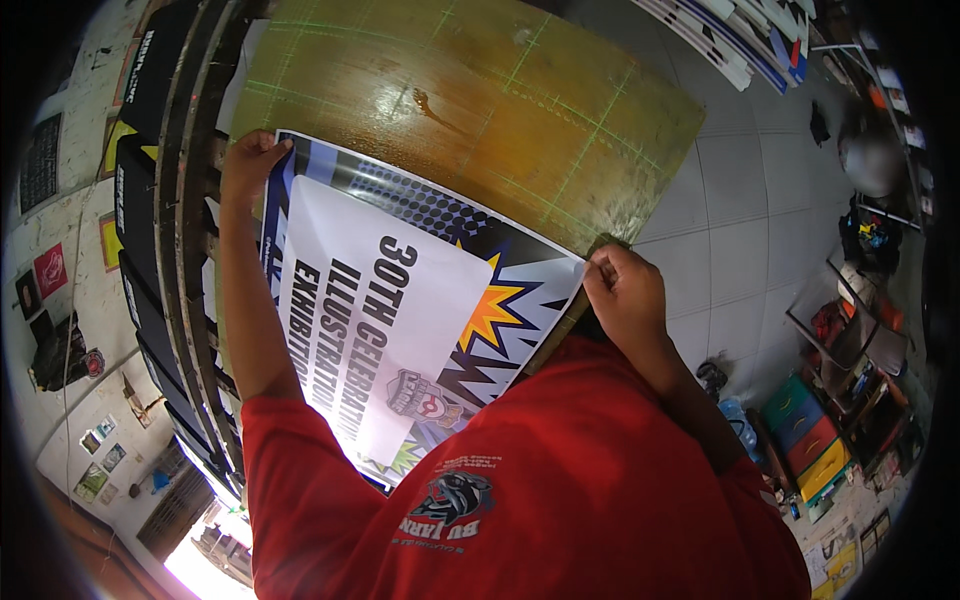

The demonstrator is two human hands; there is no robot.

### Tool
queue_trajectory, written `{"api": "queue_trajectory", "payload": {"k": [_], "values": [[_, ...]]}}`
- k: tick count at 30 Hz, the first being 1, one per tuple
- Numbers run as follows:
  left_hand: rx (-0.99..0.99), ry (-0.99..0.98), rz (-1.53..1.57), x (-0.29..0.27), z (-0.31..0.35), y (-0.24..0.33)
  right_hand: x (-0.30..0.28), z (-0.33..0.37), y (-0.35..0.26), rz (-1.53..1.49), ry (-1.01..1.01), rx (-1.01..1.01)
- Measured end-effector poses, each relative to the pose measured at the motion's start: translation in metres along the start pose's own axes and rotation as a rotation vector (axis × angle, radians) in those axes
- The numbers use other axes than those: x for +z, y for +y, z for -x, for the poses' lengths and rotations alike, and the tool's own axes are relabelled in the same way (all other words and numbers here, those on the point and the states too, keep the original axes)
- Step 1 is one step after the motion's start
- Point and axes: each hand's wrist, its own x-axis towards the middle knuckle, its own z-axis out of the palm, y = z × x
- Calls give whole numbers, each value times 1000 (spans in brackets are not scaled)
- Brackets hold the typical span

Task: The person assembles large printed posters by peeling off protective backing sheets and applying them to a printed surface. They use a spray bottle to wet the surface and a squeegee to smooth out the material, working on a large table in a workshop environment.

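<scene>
A large printed poster (350,270) in white, blue and black, with an orange and yellow starburst, lies over a worn yellow-brown work board (480,90). My left hand (253,165) pinches its far left corner between thumb and fingers. At the right corner my right hand (626,290) grips the sheet's edge, fingers curled in. The far edge of the poster runs fairly straight between both hands. Beyond it, the board shows green grid lines and a wet-looking, shiny patch. My red shirt hides the poster's near part.
A rack of dark rails (185,200) with black panels stands along the left side. Long white boards (710,40) lie at the far right on the grey tiled floor (735,200). A multicoloured drawer unit (800,440) and a chair (850,330) stand on the right.
</scene>
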Motion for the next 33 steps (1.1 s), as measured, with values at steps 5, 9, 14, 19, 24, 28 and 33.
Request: {"api": "queue_trajectory", "payload": {"k": [5,9,14,19,24,28,33], "values": [[256,493,-580,27,31,47,-2,-1,-2,-1,-10,-1],[503,177,-304,104,109,117,-1,-2,2,27,3,-26],[807,-318,-492,199,195,163,-3,0,0,-26,-29,15],[796,-319,-573,219,204,167,-1,3,5,-95,-14,14],[767,-321,-588,223,204,170,0,3,7,6,7,-51],[746,-317,-534,226,200,177,2,3,10,88,40,-119],[760,-423,-486,228,177,192,1,1,11,144,20,-113]]}}
